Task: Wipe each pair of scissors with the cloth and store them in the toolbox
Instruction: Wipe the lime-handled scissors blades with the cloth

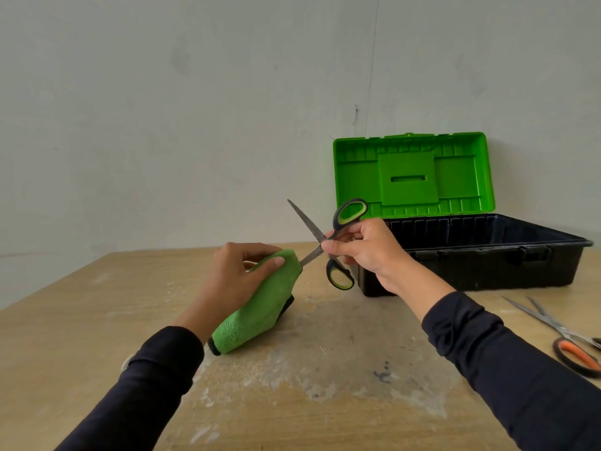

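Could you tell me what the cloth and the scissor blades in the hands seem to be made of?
The cloth looks like green microfibre or terry: its surface is nubbly and matte. The blades of the green-handled scissors look like bare steel, grey and dull with faint speckling.

Soft, even daylight, faint shadows, sharp centre; wide-angle bending and slight blur toward the edges.

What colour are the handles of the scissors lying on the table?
Orange and black handles, head view.
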The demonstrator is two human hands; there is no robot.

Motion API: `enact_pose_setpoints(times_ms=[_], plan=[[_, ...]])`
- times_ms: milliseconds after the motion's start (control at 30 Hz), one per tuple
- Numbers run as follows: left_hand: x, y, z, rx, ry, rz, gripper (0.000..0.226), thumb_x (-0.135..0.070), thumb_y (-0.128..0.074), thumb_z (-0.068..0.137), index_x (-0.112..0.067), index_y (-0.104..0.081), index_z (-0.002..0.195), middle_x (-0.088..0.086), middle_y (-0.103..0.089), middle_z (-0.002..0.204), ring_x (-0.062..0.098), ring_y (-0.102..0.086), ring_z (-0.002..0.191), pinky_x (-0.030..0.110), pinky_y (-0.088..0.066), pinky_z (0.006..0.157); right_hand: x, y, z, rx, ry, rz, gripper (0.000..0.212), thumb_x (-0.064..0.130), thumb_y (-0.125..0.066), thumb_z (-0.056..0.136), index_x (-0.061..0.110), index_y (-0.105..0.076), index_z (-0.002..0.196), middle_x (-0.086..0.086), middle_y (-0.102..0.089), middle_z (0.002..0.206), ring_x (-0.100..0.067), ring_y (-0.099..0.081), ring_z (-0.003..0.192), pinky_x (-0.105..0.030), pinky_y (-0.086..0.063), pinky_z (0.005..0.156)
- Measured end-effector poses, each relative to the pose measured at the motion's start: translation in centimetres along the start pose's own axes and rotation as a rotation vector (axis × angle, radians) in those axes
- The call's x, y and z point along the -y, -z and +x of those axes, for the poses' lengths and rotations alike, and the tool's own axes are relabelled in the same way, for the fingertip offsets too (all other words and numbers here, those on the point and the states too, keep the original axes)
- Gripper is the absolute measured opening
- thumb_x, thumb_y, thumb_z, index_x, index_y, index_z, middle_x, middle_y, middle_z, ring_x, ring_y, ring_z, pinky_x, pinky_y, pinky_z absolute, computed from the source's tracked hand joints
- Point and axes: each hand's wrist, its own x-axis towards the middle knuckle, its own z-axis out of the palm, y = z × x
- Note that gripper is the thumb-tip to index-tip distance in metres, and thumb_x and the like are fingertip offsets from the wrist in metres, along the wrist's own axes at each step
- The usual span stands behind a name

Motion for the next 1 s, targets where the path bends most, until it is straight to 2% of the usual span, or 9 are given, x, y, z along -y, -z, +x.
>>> enact_pose_setpoints(times_ms=[100,200,367,500,567,700,833,900,1000], plan=[[-0.2,0.0,0.1,0.004,-0.007,-0.072,0.018,-0.022,-0.07,0.079,-0.04,-0.07,0.085,-0.023,-0.071,0.083,-0.001,-0.067,0.081,0.025,-0.053,0.08,0.5,0.4,0.0,0.03,0.053,0.003,0.012,0.005,-0.076,0.072,0.014,-0.069,0.074,0.0,-0.067,0.068,-0.007,-0.057,0.058,-0.016,-0.043,0.047],[-0.6,-0.2,0.0,0.002,-0.017,-0.138,0.017,-0.024,-0.069,0.078,-0.037,-0.072,0.089,-0.018,-0.073,0.087,0.005,-0.068,0.084,0.03,-0.054,0.08,0.6,0.4,0.0,0.077,0.085,-0.032,0.013,0.006,-0.078,0.069,0.016,-0.069,0.072,0.007,-0.068,0.06,-0.003,-0.059,0.056,-0.017,-0.043,0.048],[-1.4,-1.7,-0.4,-0.023,-0.013,-0.243,0.015,-0.017,-0.07,0.078,-0.026,-0.074,0.09,-0.009,-0.074,0.086,0.006,-0.069,0.083,0.023,-0.054,0.076,0.3,-0.9,-0.4,0.099,0.119,-0.051,0.013,0.009,-0.079,0.069,0.018,-0.07,0.071,-0.007,-0.068,0.071,-0.019,-0.057,0.067,-0.015,-0.042,0.048],[-1.9,-1.8,-0.6,-0.022,0.043,-0.347,0.015,-0.013,-0.071,0.077,-0.019,-0.074,0.09,-0.008,-0.075,0.084,0.007,-0.07,0.08,0.016,-0.053,0.069,0.2,-1.2,-0.6,0.11,0.127,0.015,0.015,0.005,-0.077,0.07,0.017,-0.068,0.07,-0.001,-0.064,0.065,-0.004,-0.055,0.057,-0.013,-0.042,0.047],[-2.0,-1.8,-0.6,0.006,0.077,-0.387,0.015,-0.012,-0.072,0.076,-0.019,-0.074,0.089,-0.006,-0.075,0.082,0.009,-0.07,0.078,0.017,-0.053,0.067,0.2,-1.3,-0.6,0.119,0.125,0.04,0.015,0.002,-0.076,0.07,0.015,-0.069,0.07,0.003,-0.063,0.061,0.002,-0.053,0.051,-0.012,-0.041,0.047],[-1.9,-2.0,-0.5,0.061,0.115,-0.34,0.013,-0.015,-0.073,0.075,-0.016,-0.073,0.087,-0.001,-0.074,0.081,0.011,-0.07,0.074,0.023,-0.055,0.068,0.1,-1.5,-0.8,0.135,0.126,0.076,0.015,0.0,-0.075,0.07,0.014,-0.069,0.07,0.004,-0.064,0.062,0.001,-0.054,0.054,-0.013,-0.042,0.05],[-2.1,-1.8,-0.5,0.154,-0.021,-0.151,0.008,-0.017,-0.064,0.085,-0.018,-0.07,0.09,-0.005,-0.071,0.08,0.003,-0.064,0.072,0.015,-0.049,0.066,0.2,-1.7,-0.7,0.12,0.146,0.067,0.016,0.0,-0.076,0.069,0.015,-0.069,0.069,0.005,-0.066,0.061,-0.002,-0.056,0.056,-0.013,-0.042,0.049],[-2.0,-1.6,-0.5,0.158,-0.065,-0.094,0.009,-0.018,-0.063,0.086,-0.019,-0.069,0.091,-0.005,-0.07,0.081,0.005,-0.064,0.075,0.018,-0.051,0.069,0.4,-1.6,-0.7,0.114,0.147,0.047,0.017,0.001,-0.076,0.069,0.016,-0.069,0.068,0.006,-0.066,0.06,-0.003,-0.056,0.056,-0.012,-0.041,0.048],[-1.5,-1.1,-0.4,0.142,-0.037,-0.084,0.008,-0.02,-0.066,0.084,-0.02,-0.07,0.091,-0.005,-0.071,0.081,0.009,-0.066,0.076,0.024,-0.053,0.071,0.7,-0.8,-0.5,0.098,0.135,0.074,0.014,0.002,-0.075,0.07,0.014,-0.068,0.069,0.008,-0.067,0.057,-0.004,-0.058,0.058,-0.016,-0.039,0.048]])
